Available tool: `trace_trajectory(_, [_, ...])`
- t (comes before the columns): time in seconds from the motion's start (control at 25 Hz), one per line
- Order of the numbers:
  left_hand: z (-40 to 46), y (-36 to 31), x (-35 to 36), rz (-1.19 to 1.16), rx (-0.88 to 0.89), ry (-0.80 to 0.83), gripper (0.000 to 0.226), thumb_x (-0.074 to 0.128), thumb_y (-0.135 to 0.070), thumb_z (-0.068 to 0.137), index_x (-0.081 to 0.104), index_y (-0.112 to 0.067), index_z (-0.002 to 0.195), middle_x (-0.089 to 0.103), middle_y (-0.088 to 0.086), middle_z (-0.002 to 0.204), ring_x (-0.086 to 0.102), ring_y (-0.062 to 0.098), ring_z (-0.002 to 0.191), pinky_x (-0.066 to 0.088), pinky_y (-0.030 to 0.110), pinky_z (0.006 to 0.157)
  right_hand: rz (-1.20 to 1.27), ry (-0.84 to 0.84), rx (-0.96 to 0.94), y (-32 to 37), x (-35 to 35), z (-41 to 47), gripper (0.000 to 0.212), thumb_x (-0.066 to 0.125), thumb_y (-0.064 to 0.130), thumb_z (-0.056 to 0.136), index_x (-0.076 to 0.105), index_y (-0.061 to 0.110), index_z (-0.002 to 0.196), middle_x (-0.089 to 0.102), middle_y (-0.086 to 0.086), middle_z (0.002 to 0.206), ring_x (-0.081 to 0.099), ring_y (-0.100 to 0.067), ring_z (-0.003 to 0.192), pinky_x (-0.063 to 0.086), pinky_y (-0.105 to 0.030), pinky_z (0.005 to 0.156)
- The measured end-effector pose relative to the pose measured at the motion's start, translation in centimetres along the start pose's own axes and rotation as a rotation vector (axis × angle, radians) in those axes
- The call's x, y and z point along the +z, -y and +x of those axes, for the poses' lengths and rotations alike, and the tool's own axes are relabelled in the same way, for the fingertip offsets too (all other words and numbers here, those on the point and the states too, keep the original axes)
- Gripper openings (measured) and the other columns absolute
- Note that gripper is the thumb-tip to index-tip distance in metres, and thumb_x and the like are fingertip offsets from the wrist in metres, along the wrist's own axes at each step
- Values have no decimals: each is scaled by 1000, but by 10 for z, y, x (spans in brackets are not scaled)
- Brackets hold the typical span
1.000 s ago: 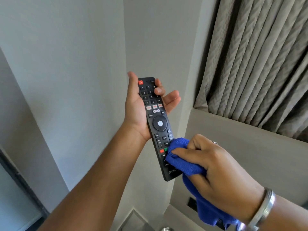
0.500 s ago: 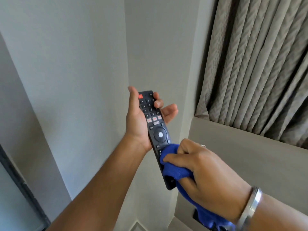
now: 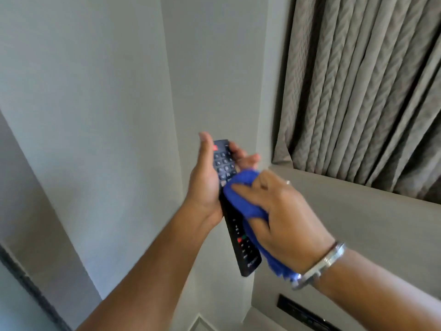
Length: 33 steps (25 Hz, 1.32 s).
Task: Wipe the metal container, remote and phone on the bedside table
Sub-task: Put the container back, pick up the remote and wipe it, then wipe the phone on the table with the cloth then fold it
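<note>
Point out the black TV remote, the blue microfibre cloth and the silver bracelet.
Black TV remote (image 3: 243, 244): head view, lower button face.
Blue microfibre cloth (image 3: 241, 201): head view, bunched part on the remote.
Silver bracelet (image 3: 319, 266): head view, band across the right wrist.

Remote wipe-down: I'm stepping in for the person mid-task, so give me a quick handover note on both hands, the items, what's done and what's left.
Left hand: closed around the upper half of the long black TV remote, held in the air, buttons facing up.
Right hand: gripping the bunched blue microfibre cloth, pressed on the remote's middle.
Done: remote wiping is under way; its lower end is uncovered.
Left: finish the remote, including the top buttons. The metal container, phone and bedside table are out of view, so their state is unknown.
</note>
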<state>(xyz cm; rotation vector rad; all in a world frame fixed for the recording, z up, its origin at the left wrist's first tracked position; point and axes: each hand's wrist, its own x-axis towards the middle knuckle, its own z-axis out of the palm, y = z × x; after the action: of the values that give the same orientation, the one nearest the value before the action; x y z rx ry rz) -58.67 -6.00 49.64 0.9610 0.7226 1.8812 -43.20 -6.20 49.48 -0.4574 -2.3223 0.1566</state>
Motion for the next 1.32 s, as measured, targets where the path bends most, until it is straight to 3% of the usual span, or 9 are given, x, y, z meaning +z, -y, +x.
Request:
trace_trajectory(0.28, [8, 138, -79, 214, -502, -188, 76, 36, -82, 83, 72, -15, 89, 64, 6, 75, 66, 24, 66, 56, 36, 66, 21, 527, 501, -77, 60, -143, 34, 54, 19, 80, 68, 36, 106, 52, 4, 95, 51, -22, 86, 45, -29, 80])
trace_trajectory(0.44, [-53, 292, -131, 436, -982, -319, 83, 33, -81, 84, 67, -7, 94, 57, 7, 63, 56, 23, 48, 50, 29, 53, 224, 285, 1080, -140, 93, -259, 13, 59, 16, 88, 70, 23, 87, 69, 7, 81, 63, -13, 81, 43, -15, 70])
trace_trajectory(0.52, [-96, 376, -156, 440, -1180, -369, 83, 31, -80, 86, 63, -4, 91, 58, 10, 59, 56, 25, 47, 49, 29, 49, 283, 124, 1517, -166, 127, -345, 12, 57, 18, 93, 68, 12, 91, 71, -6, 83, 65, -25, 80, 46, -25, 70])
trace_trajectory(0.64, [-142, 487, -189, 483, -1337, -307, 84, 32, -81, 84, 57, 0, 86, 56, 17, 58, 55, 26, 46, 49, 28, 45, 445, -37, 2054, -180, 173, -457, 24, 57, 22, 95, 64, 0, 102, 70, -18, 87, 66, -35, 81, 53, -42, 71])
trace_trajectory(0.72, [-158, 562, -203, 586, -1341, -254, 82, 37, -81, 82, 54, -1, 86, 56, 18, 60, 58, 29, 49, 51, 31, 48, 439, -147, 2186, -194, 196, -505, 20, 56, 30, 95, 64, 12, 96, 69, -10, 78, 65, -27, 70, 48, -32, 56])
trace_trajectory(0.92, [-156, 692, -210, 1004, -1086, -114, 69, 34, -71, 93, 51, -13, 59, 56, 5, 54, 59, 27, 54, 49, 35, 55, 214, -206, 1952, -252, 242, -566, 12, 51, 32, 96, 61, 29, 92, 69, 1, 80, 64, -24, 74, 45, -25, 57])
trace_trajectory(1.08, [-153, 750, -222, 1254, -862, 11, 71, 31, -56, 101, 37, -15, 44, 42, 0, 43, 43, 17, 42, 30, 31, 47, 62, 81, 1715, -306, 291, -581, 43, 44, 25, 99, 41, 24, 142, 61, -2, 101, 59, -19, 85, 48, -29, 76])
trace_trajectory(1.2, [-163, 774, -232, 1386, -770, 40, 70, 25, -51, 104, 41, -14, 46, 46, 0, 48, 44, 18, 47, 29, 32, 52, -45, 358, 1526, -326, 319, -596, 53, 43, 26, 98, 27, 23, 148, 65, -17, 104, 60, -26, 81, 54, -40, 76])
trace_trajectory(1.32, [-171, 784, -237, 1471, -745, 22, 68, 24, -49, 105, 51, -10, 55, 58, 8, 63, 53, 25, 62, 33, 32, 59, -140, 584, 1246, -329, 322, -612, 70, 44, 52, 88, 31, 17, 147, 52, -17, 136, 54, -33, 116, 48, -42, 96])
